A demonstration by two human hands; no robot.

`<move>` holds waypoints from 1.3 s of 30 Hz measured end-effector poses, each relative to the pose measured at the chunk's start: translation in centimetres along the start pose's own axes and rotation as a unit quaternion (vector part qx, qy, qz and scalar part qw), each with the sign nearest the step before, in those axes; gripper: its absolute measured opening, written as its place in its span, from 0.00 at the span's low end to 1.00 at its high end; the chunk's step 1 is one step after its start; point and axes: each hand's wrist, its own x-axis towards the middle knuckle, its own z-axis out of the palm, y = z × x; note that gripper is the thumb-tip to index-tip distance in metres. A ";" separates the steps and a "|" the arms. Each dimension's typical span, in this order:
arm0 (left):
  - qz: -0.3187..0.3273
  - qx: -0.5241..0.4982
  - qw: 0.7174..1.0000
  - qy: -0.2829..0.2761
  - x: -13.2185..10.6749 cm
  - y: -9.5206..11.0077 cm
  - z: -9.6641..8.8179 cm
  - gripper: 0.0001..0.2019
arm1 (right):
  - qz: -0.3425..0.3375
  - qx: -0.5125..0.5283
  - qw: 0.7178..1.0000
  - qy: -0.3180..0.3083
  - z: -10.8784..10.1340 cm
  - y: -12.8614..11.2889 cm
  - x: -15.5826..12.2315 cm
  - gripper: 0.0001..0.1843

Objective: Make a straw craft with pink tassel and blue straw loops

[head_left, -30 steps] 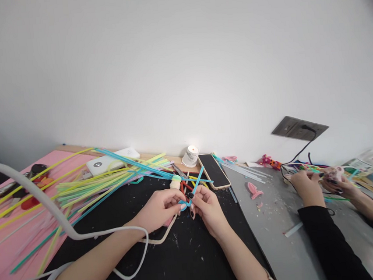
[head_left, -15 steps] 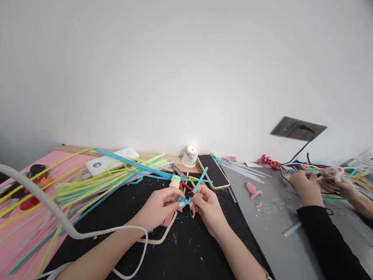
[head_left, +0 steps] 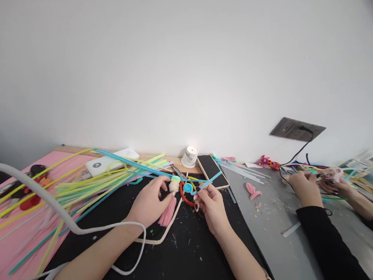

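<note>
My right hand (head_left: 211, 204) pinches a blue straw (head_left: 201, 184) whose near end is curled into a small round coil, held just above the black mat (head_left: 171, 260). My left hand (head_left: 149, 203) has its fingers spread and reaches toward a small cream and green figure (head_left: 175, 184) standing at the mat's far edge, fingertips next to it. A pink tassel-like bundle (head_left: 168, 212) lies right beside that hand. Red-handled scissors (head_left: 185, 195) lie between the two hands, partly hidden.
A heap of long yellow, green and blue straws (head_left: 88, 182) spreads over the left side and a pink sheet (head_left: 5, 245). A lit candle (head_left: 190, 156), a phone (head_left: 212, 165) and a white power bank (head_left: 112, 161) sit near the wall. Another person's hands (head_left: 316, 184) work at the right.
My left hand let go of the blue straw and moved left and forward toward the small figure. My right hand kept the straw, now curled into a coil, and shifted slightly right.
</note>
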 end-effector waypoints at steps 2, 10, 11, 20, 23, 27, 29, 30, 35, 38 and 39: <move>0.002 0.066 0.997 -0.047 -0.3 0.2 0.0 0.14 | -0.002 -0.004 1.000 -0.002 0.0 0.0 0.0 0.13; 0.042 -0.032 0.994 -0.094 -0.5 0.9 0.2 0.18 | -0.001 0.042 0.999 -0.030 0.0 -0.1 0.0 0.14; 0.059 -0.066 0.992 -0.088 -0.4 0.9 0.2 0.19 | 0.004 0.061 0.997 -0.039 -0.1 -0.2 0.1 0.14; 0.043 -0.288 0.950 -0.114 -0.1 0.8 0.8 0.07 | 0.121 0.131 0.979 -0.100 -0.1 -0.3 0.0 0.15; 0.004 -0.339 0.929 -0.148 -0.2 0.7 1.1 0.06 | 0.129 0.116 0.977 -0.121 0.1 -0.1 -0.1 0.15; 0.013 -0.312 0.937 -0.158 -0.4 0.7 1.0 0.07 | 0.133 0.103 0.975 -0.145 0.2 0.3 -0.3 0.17; 0.028 -0.274 0.946 -0.170 -0.5 0.7 0.8 0.08 | 0.137 0.096 0.973 -0.156 0.2 0.4 -0.4 0.17; 0.032 -0.249 0.951 -0.179 -0.6 0.8 0.7 0.09 | 0.140 0.093 0.973 -0.160 0.2 0.4 -0.4 0.17; 0.048 -0.168 0.961 -0.212 -0.7 1.3 0.3 0.08 | 0.150 0.082 0.971 -0.168 0.3 0.5 -0.5 0.17; 0.043 -0.174 0.959 -0.220 -0.9 1.6 0.0 0.07 | 0.154 0.081 0.969 -0.174 0.3 0.4 -0.7 0.17; 0.042 -0.185 0.955 -0.229 -1.0 1.7 -0.2 0.08 | 0.155 0.083 0.969 -0.176 0.3 0.4 -0.7 0.17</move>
